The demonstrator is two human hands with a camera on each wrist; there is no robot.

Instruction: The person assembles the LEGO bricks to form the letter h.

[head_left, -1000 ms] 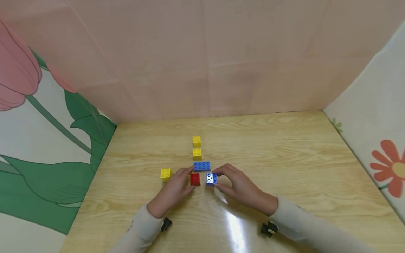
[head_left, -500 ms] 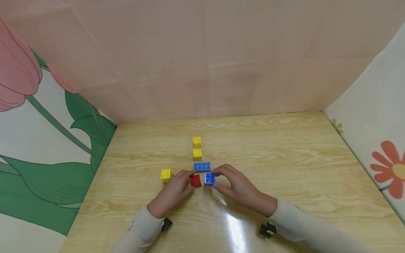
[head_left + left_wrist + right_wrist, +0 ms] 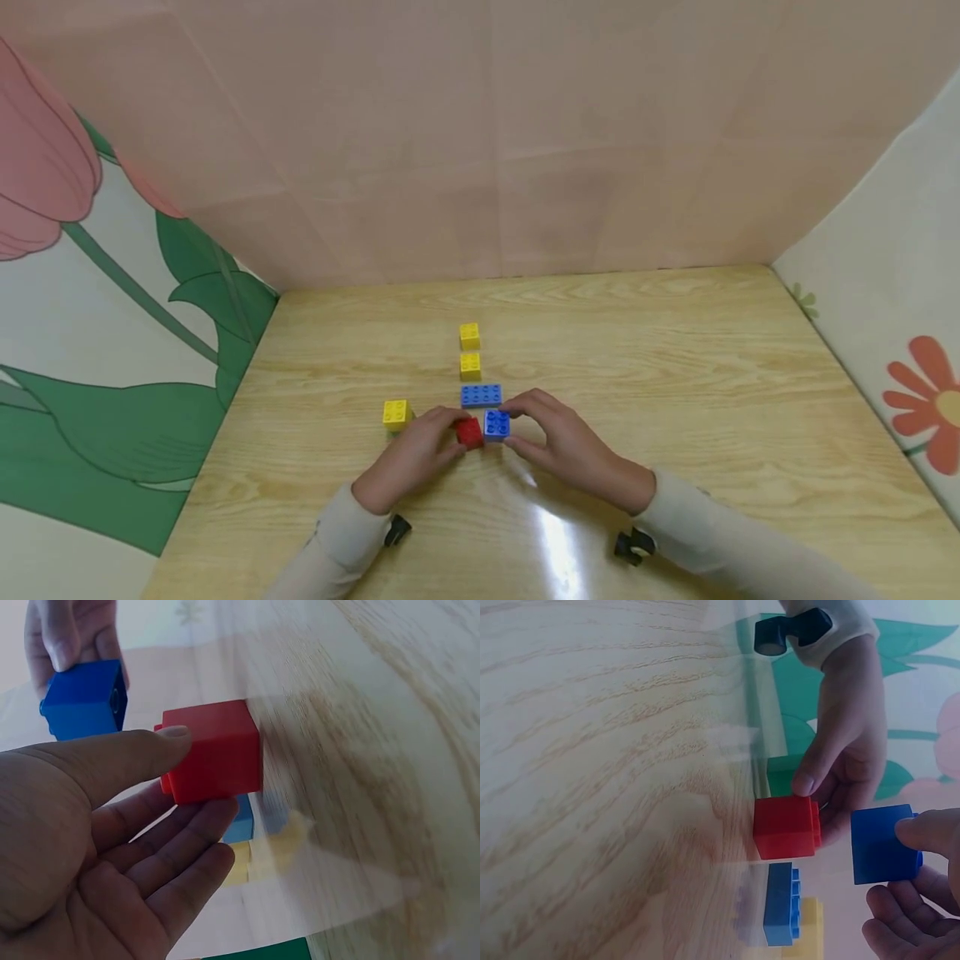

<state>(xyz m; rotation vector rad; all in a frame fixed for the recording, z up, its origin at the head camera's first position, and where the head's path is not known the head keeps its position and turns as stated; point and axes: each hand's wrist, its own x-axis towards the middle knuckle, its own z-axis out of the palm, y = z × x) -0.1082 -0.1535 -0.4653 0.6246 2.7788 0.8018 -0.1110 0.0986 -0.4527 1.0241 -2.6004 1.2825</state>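
Note:
My left hand pinches a red toy building brick between thumb and fingers. In the left wrist view that red brick stands on the table, studs facing up. My right hand grips a blue square brick with four-stud top, just right of the red one. The right wrist view has this blue brick lifted off the table, higher than the red brick and apart from it. Behind both lies a longer blue brick, flat on the wood.
Two yellow bricks stand in a line behind the long blue brick. Another yellow brick, with green beneath it, stands left of my left hand. A pink cloth wall closes off the back of the wooden table.
The red brick has shifted slightly right and toward me, turning a little, with my left fingers closing on it. The blue square brick has come slightly left, narrowing the gap.

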